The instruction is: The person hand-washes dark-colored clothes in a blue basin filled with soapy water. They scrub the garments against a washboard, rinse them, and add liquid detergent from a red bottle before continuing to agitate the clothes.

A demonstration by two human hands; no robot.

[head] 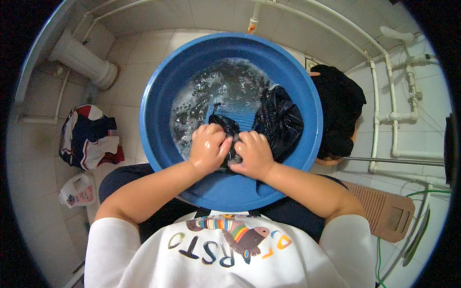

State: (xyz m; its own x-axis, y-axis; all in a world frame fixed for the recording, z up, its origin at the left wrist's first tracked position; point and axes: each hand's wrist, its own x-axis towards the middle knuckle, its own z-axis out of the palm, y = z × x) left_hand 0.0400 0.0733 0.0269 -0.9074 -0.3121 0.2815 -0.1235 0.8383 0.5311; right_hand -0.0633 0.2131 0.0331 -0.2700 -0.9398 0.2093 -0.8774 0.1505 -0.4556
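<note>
Between my knees stands a round blue plastic basin [151, 108] with dark, sudsy water [230, 77] in it. A blue ribbed washboard [239, 117] slants down into the water, partly covered by cloth. My left hand [210, 145] and my right hand [253, 153] are close together over the board, both wet, with fingers curled into a bunched black garment [225, 122]. A thin cord end sticks up from the cloth. More wet, shiny black fabric [282, 122] lies against the basin's right wall; whether it is the same garment I cannot tell.
Right of the basin, black clothes [338, 111] heap over an orange-brown tub [329, 161]. A brown washboard [383, 208] lies lower right, near a green hose [428, 191]. On the left are navy, white and red clothes [90, 138] and a plastic jug [77, 190]. White pipes [375, 100] line the wall.
</note>
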